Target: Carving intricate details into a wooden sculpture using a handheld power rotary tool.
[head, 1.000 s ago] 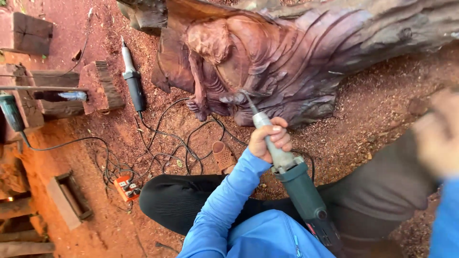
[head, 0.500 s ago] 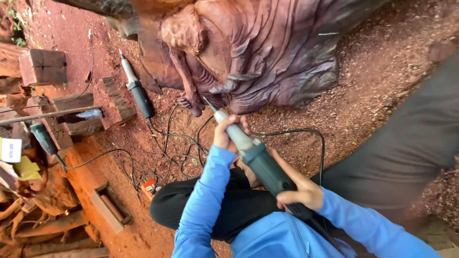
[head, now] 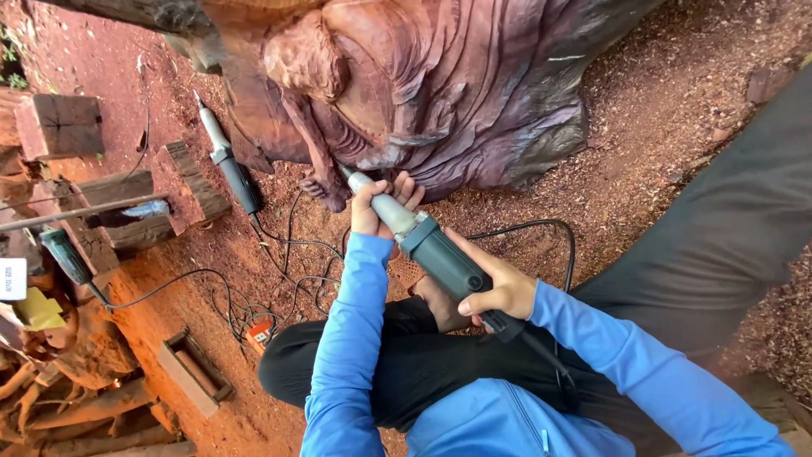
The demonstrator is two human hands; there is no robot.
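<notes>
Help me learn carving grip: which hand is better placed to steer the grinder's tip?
Probably left: the left hand grips the grinder at its neck, beside the tip at the carving; the right hand holds the rear end.

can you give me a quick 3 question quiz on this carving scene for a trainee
1. True or false: both hands hold the grinder.
2. Which hand grips the grinder's front end, near the carving? A) left hand B) right hand C) neither
3. Fill in: a second tool lies on the ground to the ____ of the carving's base in the picture.

Key:
1. True. One hand is near the nose, the other at the rear by the cord.
2. A. The left hand wraps the silver neck, while the right holds the rear of the body.
3. Left. It lies among the cables, untouched.
</notes>
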